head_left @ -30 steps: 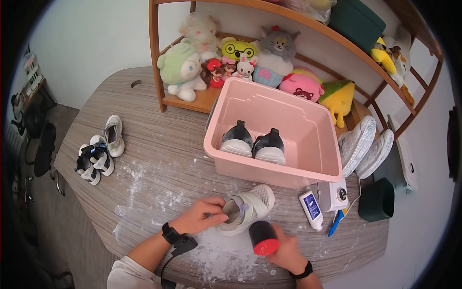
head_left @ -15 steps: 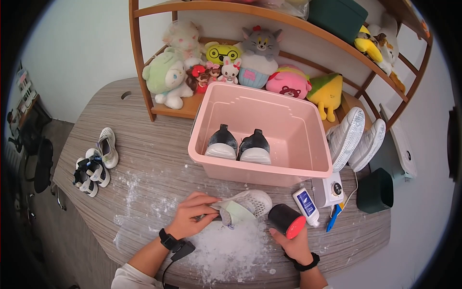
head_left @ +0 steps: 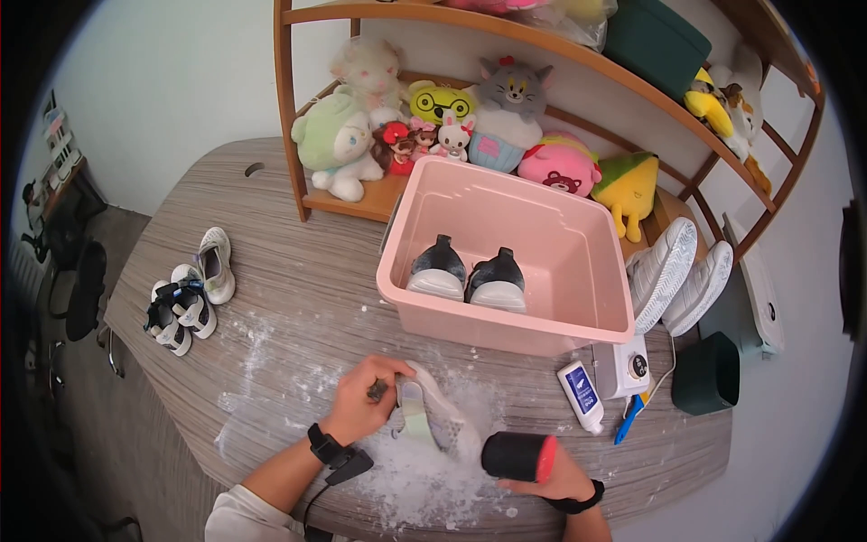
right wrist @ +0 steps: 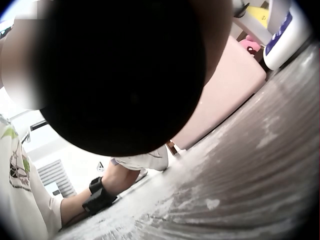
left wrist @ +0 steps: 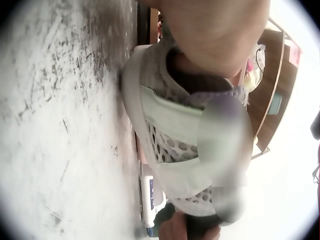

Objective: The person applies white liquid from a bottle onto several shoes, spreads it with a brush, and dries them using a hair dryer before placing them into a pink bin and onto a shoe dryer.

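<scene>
Though smooth-strapped, a perforated shoe [head_left: 444, 417]

Head view, by clock face. Tabletop [head_left: 194, 185]: matt, wood-grain finish, dulled by fine white powder [head_left: 424, 501]. Six: pale shoe [head_left: 417, 423], smooth matt straps, perforated panels. Five: cylinder [head_left: 511, 456], matt black, smooth red end. Near centre: pink tub [head_left: 506, 326], smooth plastic, slight sheen. Four: bottle [head_left: 580, 396], smooth white plastic. Twelve: wooden shelf [head_left: 287, 108]. One: cat toy [head_left: 515, 90], soft plush.
</scene>
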A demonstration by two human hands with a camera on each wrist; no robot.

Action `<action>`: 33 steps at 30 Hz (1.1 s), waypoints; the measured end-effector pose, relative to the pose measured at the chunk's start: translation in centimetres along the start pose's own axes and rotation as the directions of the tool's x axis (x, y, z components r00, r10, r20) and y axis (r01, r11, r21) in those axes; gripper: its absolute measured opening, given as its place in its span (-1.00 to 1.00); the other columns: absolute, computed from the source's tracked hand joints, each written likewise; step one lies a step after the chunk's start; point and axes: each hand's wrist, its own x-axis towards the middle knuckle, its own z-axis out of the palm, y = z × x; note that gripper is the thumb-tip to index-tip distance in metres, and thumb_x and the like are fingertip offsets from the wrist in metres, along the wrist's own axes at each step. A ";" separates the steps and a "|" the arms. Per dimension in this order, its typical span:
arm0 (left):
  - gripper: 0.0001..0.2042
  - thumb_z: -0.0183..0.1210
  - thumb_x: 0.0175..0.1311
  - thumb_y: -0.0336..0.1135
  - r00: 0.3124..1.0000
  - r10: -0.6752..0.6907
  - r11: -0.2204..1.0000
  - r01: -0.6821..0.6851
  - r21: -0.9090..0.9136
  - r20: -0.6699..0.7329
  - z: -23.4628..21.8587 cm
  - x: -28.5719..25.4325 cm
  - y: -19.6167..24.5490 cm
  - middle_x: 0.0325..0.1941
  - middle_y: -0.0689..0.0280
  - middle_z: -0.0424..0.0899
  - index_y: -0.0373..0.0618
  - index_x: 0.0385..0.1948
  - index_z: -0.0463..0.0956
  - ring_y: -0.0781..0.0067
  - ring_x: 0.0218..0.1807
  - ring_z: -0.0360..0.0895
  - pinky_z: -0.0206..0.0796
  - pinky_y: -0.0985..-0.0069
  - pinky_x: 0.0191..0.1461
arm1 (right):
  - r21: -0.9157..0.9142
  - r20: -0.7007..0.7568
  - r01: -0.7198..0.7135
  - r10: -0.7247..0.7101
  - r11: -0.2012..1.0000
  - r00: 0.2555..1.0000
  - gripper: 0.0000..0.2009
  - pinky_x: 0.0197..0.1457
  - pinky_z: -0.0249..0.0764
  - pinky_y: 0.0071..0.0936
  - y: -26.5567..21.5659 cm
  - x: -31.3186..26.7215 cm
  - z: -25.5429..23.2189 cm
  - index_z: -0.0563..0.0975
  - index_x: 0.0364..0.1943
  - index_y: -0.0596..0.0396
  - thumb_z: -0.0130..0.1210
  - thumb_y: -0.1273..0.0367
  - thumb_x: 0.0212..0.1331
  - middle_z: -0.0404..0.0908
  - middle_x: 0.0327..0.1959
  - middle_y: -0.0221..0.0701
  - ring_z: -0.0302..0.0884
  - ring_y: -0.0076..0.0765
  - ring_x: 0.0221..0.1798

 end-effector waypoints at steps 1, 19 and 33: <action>-0.78 0.23 0.09 -0.71 0.999 0.009 0.999 -0.007 0.046 -0.037 0.2 0.1 0.1 -0.04 0.24 0.75 -0.17 -0.29 0.52 0.15 -0.01 0.68 0.53 0.34 0.04 | -0.192 0.058 -0.052 0.065 0.980 0.996 -0.52 -0.02 0.64 -0.31 0.0 0.2 0.4 0.65 -0.02 0.24 0.55 0.30 -0.01 0.77 -0.12 -0.23 0.74 -0.13 -0.20; -0.73 0.33 0.22 -0.44 0.977 -0.212 0.951 0.197 0.238 0.038 0.0 0.2 -0.7 -0.41 0.14 0.69 -0.07 -0.04 0.57 0.25 -0.48 0.67 0.50 0.39 -0.36 | 0.054 0.077 -0.083 0.078 0.995 0.994 0.04 0.42 0.36 -0.22 -0.4 -0.9 1.9 0.30 0.39 0.15 0.71 0.16 -0.23 0.48 0.27 -0.20 0.47 -0.23 0.34; -0.69 0.30 0.21 -0.43 0.971 -0.228 0.953 0.209 0.218 0.068 0.0 0.0 -0.8 -0.48 0.08 0.66 -0.05 -0.01 0.49 0.10 -0.50 0.67 0.47 0.29 -0.39 | -0.157 0.007 -0.157 0.160 0.975 0.987 -0.10 0.20 0.61 -0.20 -0.9 0.1 3.5 0.33 0.35 0.09 0.63 0.14 -0.07 0.63 0.18 -0.12 0.69 -0.02 0.17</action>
